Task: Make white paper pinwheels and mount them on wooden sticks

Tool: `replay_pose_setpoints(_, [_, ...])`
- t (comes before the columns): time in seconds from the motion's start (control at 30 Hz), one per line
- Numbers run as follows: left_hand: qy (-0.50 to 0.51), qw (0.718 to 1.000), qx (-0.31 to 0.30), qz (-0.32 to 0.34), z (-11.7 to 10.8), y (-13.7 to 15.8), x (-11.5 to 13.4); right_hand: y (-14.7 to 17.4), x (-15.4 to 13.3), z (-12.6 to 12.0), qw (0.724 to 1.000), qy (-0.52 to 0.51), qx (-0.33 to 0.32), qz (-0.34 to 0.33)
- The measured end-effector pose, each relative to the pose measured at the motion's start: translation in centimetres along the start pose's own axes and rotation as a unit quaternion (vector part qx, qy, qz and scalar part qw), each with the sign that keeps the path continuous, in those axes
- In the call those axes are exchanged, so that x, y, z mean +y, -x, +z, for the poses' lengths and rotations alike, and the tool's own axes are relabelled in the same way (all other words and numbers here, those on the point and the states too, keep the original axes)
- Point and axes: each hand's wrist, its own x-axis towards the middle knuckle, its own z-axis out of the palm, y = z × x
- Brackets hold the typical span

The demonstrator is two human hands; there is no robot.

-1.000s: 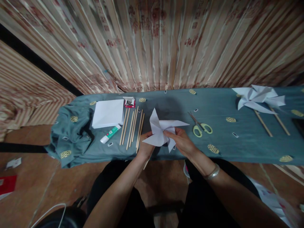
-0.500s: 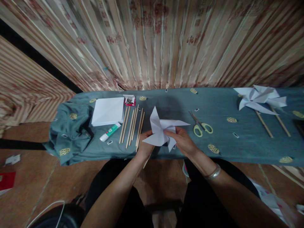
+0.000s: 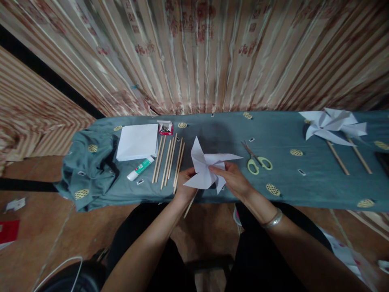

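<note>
A white paper pinwheel (image 3: 203, 170) is held between my hands, just over the near edge of the cloth-covered table (image 3: 219, 129). My left hand (image 3: 184, 184) is closed behind its left side; the paper hides most of those fingertips. A thin wooden stick (image 3: 190, 206) slants down from below the pinwheel, by my left wrist. My right hand (image 3: 235, 178) grips the pinwheel from the right, its thumb pressed near the centre. Green-handled scissors (image 3: 257, 161) lie slightly open to the right of my right hand.
Left on the table are several wooden sticks (image 3: 167, 162), a stack of white paper (image 3: 137, 142), a glue stick (image 3: 140, 168) and a small red box of metal pins (image 3: 165, 128). Pinwheels on sticks (image 3: 334, 125) lie at the far right. A striped curtain (image 3: 200, 61) hangs behind.
Almost nothing differs. Both hands keep hold of the pinwheel, which has tilted very slightly, and the stick's lower end sits a touch lower.
</note>
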Motion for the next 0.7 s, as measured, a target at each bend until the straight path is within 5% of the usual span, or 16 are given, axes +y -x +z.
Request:
replay_pose_setpoints(0.13, [0.007,1.0,-0.012,-0.018,0.3,0.9,0.2,-0.1,-0.6,-0.5,1.0,0.022,-0.002,0.009])
replay_pose_setpoints(0.37, [0.008,0.987,-0.062,-0.147,-1.3,4.4,-1.4,0.0,-1.3,-1.2,0.996,0.075,-0.028,0.043])
replay_pose_setpoints(0.7, [0.028,0.989,-0.063,-0.128,-2.6,7.2,-3.4,0.2,-1.0,-0.5,0.972,0.174,-0.137,0.08])
